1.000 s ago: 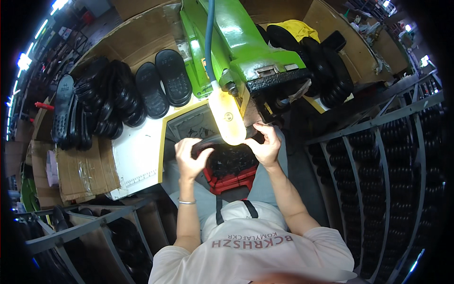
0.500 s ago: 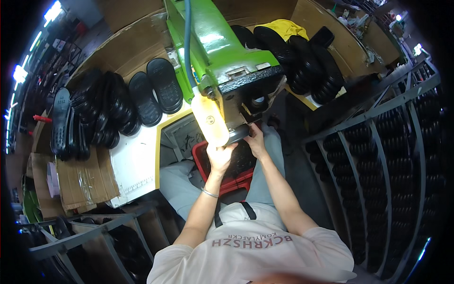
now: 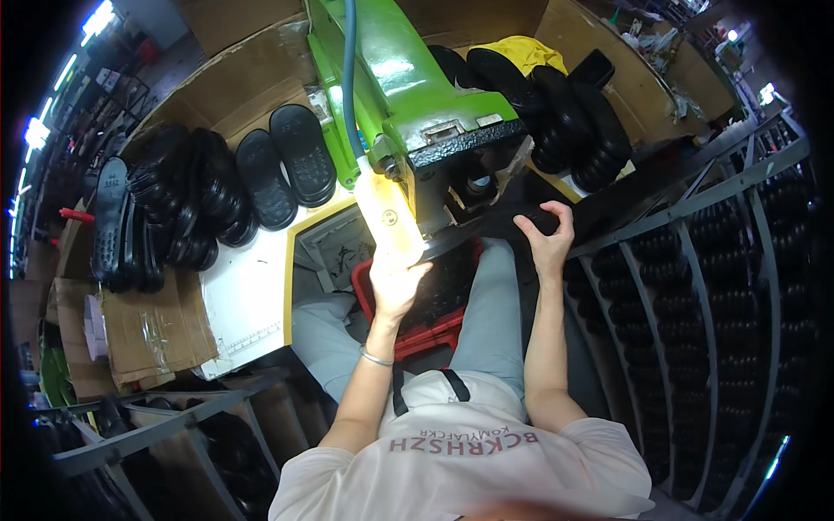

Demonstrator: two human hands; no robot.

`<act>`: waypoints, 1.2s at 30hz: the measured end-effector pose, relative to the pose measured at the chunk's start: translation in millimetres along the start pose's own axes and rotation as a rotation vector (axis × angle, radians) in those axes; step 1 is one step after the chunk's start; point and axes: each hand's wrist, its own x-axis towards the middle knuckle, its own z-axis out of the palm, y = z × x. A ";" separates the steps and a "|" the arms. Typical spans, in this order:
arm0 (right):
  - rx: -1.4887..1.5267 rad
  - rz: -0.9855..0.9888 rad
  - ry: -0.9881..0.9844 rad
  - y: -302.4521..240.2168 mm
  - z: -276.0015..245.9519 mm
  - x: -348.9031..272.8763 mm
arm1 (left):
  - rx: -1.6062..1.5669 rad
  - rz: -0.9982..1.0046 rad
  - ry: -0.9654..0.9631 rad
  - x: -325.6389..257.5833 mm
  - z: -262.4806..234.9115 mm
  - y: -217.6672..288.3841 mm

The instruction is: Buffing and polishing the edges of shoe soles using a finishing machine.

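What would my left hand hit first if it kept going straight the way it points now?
Probably the lit lamp on the green machine: the left hand points up at it, fingertips already at its lower end. Depth is unclear.

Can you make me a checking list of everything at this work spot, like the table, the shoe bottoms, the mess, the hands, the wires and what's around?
Surface: white bench, yellow edged.
Job's things: black sole under the green machine.
Clutter: black soles piled on the left, more soles on the right, cardboard.
Hands: left hand at the lit lamp; right hand grips the sole.
Cables: blue hose.
Surroundings: grey racks, red crate.
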 end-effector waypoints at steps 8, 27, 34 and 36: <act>-0.046 -0.166 -0.080 -66.2 12.4 -4.4 | -0.279 -0.046 0.105 -5.5 -40.4 29.9; 0.316 0.229 -0.576 -47.6 96.1 -122.7 | 0.979 0.729 0.166 35.9 -174.9 154.0; 0.363 0.315 -0.687 -41.2 90.5 -120.8 | 1.190 0.312 0.149 97.6 -191.6 50.5; 0.370 0.381 -0.672 -26.7 84.8 -126.3 | 1.222 0.286 0.170 93.6 -179.0 60.5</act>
